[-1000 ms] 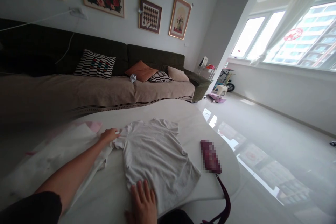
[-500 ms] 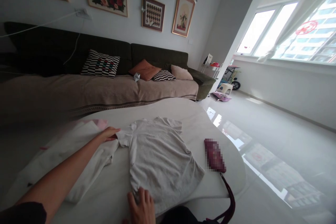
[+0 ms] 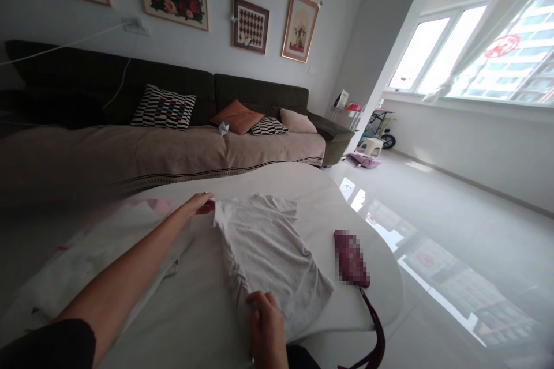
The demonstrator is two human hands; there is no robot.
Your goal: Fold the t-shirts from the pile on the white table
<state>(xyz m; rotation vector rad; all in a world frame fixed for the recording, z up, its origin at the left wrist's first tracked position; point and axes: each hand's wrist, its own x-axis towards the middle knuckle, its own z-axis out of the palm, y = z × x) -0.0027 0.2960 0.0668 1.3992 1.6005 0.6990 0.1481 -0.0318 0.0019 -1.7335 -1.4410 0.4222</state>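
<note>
A light grey short-sleeved T-shirt [image 3: 272, 253] lies on the white table, its left side lifted and turned inward in a loose fold. At the shirt's upper left, by the sleeve, my left hand [image 3: 201, 203] is closed on the cloth, its fingertips partly hidden. Down at the hem, my right hand [image 3: 267, 328] has its fingers curled around the shirt's lower left side. White garments with pink parts [image 3: 116, 236] lie to the left, partly behind my left forearm.
A dark red pouch [image 3: 351, 259] with a wrist strap lies on the right of the curved white table [image 3: 298, 176]. Behind stands a dark sofa [image 3: 268, 92] with a beige cover and cushions. Shiny floor extends on the right.
Both hands have moved right, carrying the shirt's left edge inward. The left sleeve, spread out before, is now folded over the body. The right hand has turned and its fingers are more curled.
</note>
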